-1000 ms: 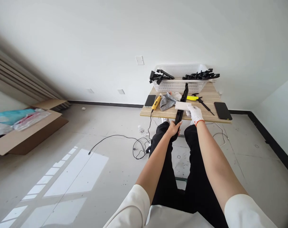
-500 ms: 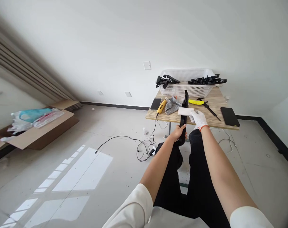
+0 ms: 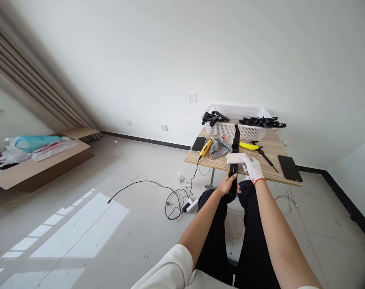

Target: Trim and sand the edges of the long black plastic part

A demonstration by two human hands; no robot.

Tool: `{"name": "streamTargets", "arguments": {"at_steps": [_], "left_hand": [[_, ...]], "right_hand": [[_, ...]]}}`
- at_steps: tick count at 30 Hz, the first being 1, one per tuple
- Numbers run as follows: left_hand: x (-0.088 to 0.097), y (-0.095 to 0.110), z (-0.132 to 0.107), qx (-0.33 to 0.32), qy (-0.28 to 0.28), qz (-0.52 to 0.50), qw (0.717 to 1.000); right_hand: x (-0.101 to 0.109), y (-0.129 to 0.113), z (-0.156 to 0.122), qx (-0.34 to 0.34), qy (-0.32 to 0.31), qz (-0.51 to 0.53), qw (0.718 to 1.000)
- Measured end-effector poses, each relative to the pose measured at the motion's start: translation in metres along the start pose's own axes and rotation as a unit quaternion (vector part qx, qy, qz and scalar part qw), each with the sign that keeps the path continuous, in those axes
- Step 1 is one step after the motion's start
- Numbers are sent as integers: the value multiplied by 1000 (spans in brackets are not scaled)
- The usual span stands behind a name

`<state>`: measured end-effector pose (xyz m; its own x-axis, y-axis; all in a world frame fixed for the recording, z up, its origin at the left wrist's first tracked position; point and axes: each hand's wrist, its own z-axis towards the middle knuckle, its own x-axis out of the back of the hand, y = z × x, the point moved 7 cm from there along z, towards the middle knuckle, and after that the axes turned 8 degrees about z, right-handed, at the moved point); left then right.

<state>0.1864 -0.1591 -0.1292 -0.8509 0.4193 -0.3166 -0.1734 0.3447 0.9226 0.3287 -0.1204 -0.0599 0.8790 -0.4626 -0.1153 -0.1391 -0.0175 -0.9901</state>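
Note:
My bare left hand (image 3: 226,186) is wrapped round the lower part of a long black plastic part (image 3: 236,138), which stands roughly upright over the table's near edge. In a white knit glove with an orange cuff, my right hand (image 3: 253,169) grips the right end of a pale rectangular block (image 3: 234,158). The block lies crosswise over the middle of the black part; whether it presses on it I cannot tell. Beside the black part are a grey cloth (image 3: 220,149) and a yellow corded hand tool (image 3: 206,148) to the left, and a bright yellow ridged piece (image 3: 249,147) to the right.
A white basket (image 3: 251,132) with several black parts (image 3: 260,121) stands at the table's back. Black calipers (image 3: 268,159) and two phones, one dark (image 3: 290,167) and one pale-edged (image 3: 198,144), lie on the table (image 3: 206,162). Cables (image 3: 158,184) and a bottle (image 3: 181,180) are on the floor.
The camera has tilted upward, so the table and hands appear lower in view. Both hands keep their grips, and the block remains across the black part.

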Motion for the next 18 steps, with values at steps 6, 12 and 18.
{"name": "streamTargets", "arguments": {"at_steps": [6, 12, 18], "left_hand": [[-1, -6, 8, -7, 4, 6, 1000], [2, -9, 12, -15, 24, 0, 1000], [-2, -4, 7, 23, 4, -10, 1000]], "right_hand": [[-14, -2, 12, 7, 2, 12, 1000], [-29, -3, 12, 33, 0, 12, 999], [-22, 3, 17, 12, 26, 39, 999]]}}
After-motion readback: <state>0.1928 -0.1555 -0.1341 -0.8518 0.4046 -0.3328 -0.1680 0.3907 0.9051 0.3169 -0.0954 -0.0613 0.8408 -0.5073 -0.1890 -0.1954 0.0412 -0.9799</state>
